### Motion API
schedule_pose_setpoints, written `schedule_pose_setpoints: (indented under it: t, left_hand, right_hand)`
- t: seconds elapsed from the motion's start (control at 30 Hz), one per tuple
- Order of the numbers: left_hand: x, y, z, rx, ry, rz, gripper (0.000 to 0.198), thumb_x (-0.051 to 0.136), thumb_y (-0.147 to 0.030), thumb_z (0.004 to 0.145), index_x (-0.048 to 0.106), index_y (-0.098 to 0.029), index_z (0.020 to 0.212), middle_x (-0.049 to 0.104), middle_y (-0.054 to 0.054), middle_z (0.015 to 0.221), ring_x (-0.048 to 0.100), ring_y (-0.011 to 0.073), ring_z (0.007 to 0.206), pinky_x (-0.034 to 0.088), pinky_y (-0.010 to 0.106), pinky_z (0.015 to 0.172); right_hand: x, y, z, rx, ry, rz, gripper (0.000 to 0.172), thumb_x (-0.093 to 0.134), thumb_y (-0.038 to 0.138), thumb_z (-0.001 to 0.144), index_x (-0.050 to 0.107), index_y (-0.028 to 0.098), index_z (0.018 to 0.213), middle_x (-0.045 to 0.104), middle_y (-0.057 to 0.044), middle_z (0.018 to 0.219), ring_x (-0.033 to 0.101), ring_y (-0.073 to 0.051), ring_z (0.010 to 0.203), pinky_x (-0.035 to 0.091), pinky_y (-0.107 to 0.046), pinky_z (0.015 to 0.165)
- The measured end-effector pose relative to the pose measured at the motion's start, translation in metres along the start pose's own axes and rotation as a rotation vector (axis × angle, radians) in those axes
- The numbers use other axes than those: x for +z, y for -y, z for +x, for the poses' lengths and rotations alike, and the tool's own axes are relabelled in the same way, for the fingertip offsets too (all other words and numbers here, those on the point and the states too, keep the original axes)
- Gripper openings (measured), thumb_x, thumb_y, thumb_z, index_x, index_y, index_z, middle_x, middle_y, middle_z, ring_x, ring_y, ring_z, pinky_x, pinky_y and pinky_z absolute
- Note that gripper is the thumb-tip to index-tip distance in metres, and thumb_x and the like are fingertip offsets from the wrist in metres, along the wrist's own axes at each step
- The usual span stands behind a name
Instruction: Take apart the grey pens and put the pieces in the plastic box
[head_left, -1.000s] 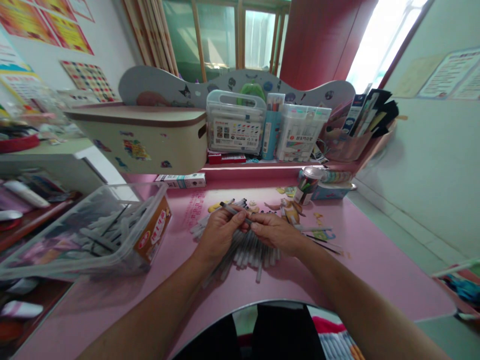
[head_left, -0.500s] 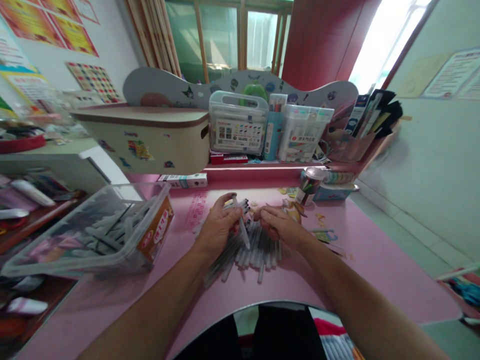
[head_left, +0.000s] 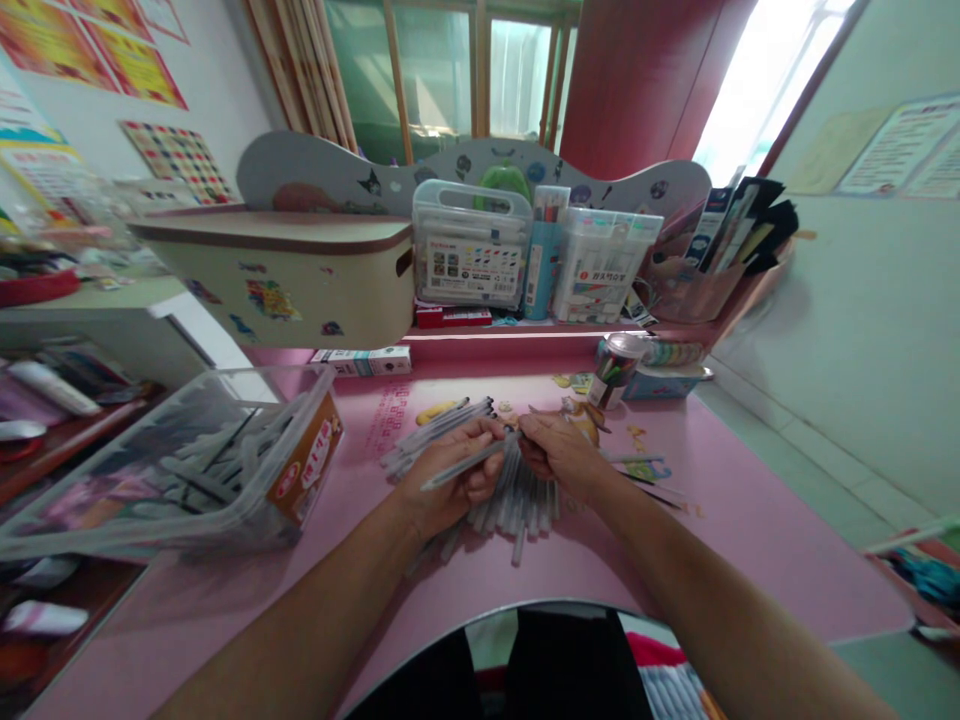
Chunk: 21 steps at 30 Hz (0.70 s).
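Note:
My left hand (head_left: 456, 478) is closed round a clear pen barrel (head_left: 461, 467). The barrel lies aslant across the fingers, its dark end toward the right. Close against that end, my right hand (head_left: 559, 447) pinches its fingertips together; whatever they hold is too small to make out. Beneath and between both hands, several loose clear pen barrels (head_left: 517, 515) lie fanned out on the pink desk (head_left: 600, 570). A neater bundle of dark-tipped pen barrels (head_left: 435, 430) rests behind my left hand, partly hidden by it.
An open clear plastic bin (head_left: 247, 530) with grey-white tubes inside stands at the left. Along the back shelf are a lidded cream box (head_left: 300, 280), a marker case (head_left: 472, 250) and a pink pen holder (head_left: 690, 290). A jar of pens (head_left: 615, 372) sits at the desk's back right.
My left hand has tipped the pen barrel from steep to nearly level and turned its dark end right. That end has come up to my right fingertips, which were apart from it before.

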<state>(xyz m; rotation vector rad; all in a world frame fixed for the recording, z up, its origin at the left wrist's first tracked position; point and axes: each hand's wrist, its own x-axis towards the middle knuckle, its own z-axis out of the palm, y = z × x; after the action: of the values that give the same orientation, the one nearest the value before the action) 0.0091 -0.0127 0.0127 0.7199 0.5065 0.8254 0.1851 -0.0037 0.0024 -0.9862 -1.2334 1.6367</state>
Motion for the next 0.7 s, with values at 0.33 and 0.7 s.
schedule_pose_setpoints:
  t: [0.33, 0.7]
  left_hand:
    - [-0.0024, 0.0056, 0.0072, 0.353, -0.355, 0.288, 0.028, 0.072, -0.035, 0.078, 0.072, -0.013, 0.094, 0.067, 0.005, 0.079, 0.058, 0.0094, 0.061, 0.048, 0.019, 0.051]
    - [-0.0041, 0.0093, 0.0088, 0.358, -0.381, 0.256, 0.032, 0.073, -0.039, 0.077, 0.070, -0.011, 0.092, 0.073, 0.009, 0.083, 0.069, 0.0157, 0.074, 0.055, 0.023, 0.064]
  right_hand:
    - [-0.0035, -0.0022, 0.0049, -0.010, -0.079, 0.061, 0.038, 0.065, 0.049, 0.076, 0.041, 0.020, 0.067, 0.038, 0.009, 0.051, 0.027, -0.004, 0.037, 0.015, -0.018, 0.035]
    - [-0.0014, -0.0057, 0.0034, -0.030, -0.162, -0.016, 0.037, 0.058, 0.054, 0.079, 0.052, 0.018, 0.072, 0.046, 0.005, 0.055, 0.032, -0.006, 0.040, 0.017, -0.019, 0.036]
